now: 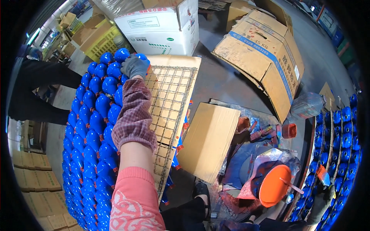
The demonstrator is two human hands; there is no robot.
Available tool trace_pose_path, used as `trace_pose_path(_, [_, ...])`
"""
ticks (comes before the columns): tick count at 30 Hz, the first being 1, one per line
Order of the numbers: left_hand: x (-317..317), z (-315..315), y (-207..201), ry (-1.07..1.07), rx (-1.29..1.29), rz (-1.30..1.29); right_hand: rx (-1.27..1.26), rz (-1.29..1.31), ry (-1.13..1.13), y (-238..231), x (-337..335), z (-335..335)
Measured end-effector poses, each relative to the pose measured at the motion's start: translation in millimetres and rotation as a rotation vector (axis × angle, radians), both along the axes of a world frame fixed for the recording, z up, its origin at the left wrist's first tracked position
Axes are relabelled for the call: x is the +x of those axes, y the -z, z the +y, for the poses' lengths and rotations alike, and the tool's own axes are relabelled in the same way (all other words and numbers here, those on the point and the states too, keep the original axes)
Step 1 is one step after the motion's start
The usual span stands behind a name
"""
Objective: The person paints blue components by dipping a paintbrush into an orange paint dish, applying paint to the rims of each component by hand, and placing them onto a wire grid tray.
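Note:
My left hand point(135, 66), in a grey glove, reaches far out to the left and is closed on a glossy blue rounded piece point(142, 56) with a red-orange edge. Its fingers are partly hidden. Beneath and beside it, many similar blue pieces point(92, 138) stand in close rows along a wire grid rack point(173, 86). At the lower right, my right hand point(322, 204), also gloved, is wrapped round a paintbrush point(323, 175) with an orange and blue tip. That hand is beside another rack of blue pieces point(339, 146).
An orange round lid-like disc point(274, 186) lies on paint-stained wrapping at the lower right. A flat cardboard sheet point(208, 140) lies mid-floor. Cardboard boxes point(262, 50), a white carton point(162, 32) and a yellow crate point(102, 44) stand beyond. Another person's dark-clad legs point(42, 88) are at left.

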State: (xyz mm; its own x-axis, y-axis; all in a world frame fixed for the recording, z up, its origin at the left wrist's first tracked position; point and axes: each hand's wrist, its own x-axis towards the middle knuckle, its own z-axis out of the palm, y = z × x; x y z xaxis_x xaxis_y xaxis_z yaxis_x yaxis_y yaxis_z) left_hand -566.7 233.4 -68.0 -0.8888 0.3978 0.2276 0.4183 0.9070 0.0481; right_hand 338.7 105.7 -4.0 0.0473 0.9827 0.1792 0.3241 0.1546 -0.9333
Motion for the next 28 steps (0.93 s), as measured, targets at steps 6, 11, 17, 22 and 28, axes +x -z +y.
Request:
trace_pose_path(6, [-8.8, -2.1, 15.0, 0.0, -0.009, 0.059, -0.042, 0.09, -0.023, -13.0, -32.9, -1.3])
trace_pose_path(11, [-16.5, -41.1, 2.0, 0.315, 0.274, 0.277, -0.193, 0.552, -0.121, -18.1, -37.7, 3.5])
trace_pose_path(17, [75.3, -149.8, -12.5, 0.958, 0.842, -0.318, -0.228, 0.868, -0.443, -9.9, -32.8, 18.6])
trace_pose_path(22, [235.8, -261.2, -170.1, 1.091, 0.616, -0.188, -0.119, 0.946, -0.423, 14.0, -14.8, 28.7])
trace_pose_path(28, [321.0, -357.4, -310.8, 1.11, 0.766, 0.143, -0.141, 1.176, -0.378, 21.8, -47.1, 45.4])
